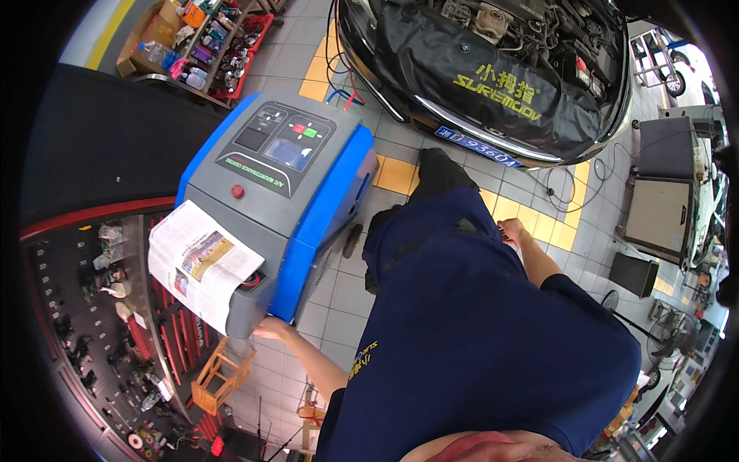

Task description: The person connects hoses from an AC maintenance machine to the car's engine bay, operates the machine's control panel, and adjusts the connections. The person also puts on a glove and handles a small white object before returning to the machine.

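Note:
A grey and blue air-conditioning service machine (308, 223) stands to my left, with a small screen (291, 152), buttons and a red knob (237, 192) on its sloping top. A printed newspaper sheet (202, 258) lies over its near end and hangs past the edge. My left hand (271, 329) is at the machine's near lower corner, touching or very close to it; its fingers are partly hidden there. Beside my dark trousers, my right hand (511, 229) hangs with fingers curled inward. Whatever may be inside it is too small to make out.
Ahead stands a dark car (531, 154), hood up, a black fender cover (493, 69) over its front. Hoses and a cable (573, 202) lie on the tiles. At left are a tool board (85, 308), a wooden stool (222, 377) and a stocked shelf (208, 46); a grey cabinet (656, 219) is at right.

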Available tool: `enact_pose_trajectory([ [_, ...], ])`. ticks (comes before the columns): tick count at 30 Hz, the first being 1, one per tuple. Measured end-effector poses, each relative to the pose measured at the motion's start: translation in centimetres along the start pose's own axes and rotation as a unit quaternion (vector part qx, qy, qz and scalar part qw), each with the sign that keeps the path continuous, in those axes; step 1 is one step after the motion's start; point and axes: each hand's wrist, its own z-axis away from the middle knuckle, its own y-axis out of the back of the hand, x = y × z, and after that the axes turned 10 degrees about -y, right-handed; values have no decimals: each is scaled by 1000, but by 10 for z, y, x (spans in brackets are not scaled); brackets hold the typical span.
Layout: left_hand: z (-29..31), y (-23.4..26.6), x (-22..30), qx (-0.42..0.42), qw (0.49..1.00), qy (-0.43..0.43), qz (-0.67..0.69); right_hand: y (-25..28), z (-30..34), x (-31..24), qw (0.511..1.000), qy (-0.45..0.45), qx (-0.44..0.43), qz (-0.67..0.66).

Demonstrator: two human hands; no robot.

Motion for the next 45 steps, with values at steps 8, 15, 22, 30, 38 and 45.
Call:
enact_pose_trajectory([
  [8,-14,-13,-39,33,979,15,200,37,-34,-95,995,89,26,29],
  [15,-34,-20,-90,39,948,61,311,52,-62,-122,982,181,32,31],
  [22,-26,-18,-95,52,931,104,345,98,-85,-50,989,-41,42,134],
  [30,-2,-21,-67,56,902,170,393,98,-12,-55,997,41,40,51],
  [38,29,-6,9,78,944,76,311,67,40,2,1000,12,16,-18],
  [45,38,8,66,45,965,69,249,29,-23,124,992,76,-27,95],
])
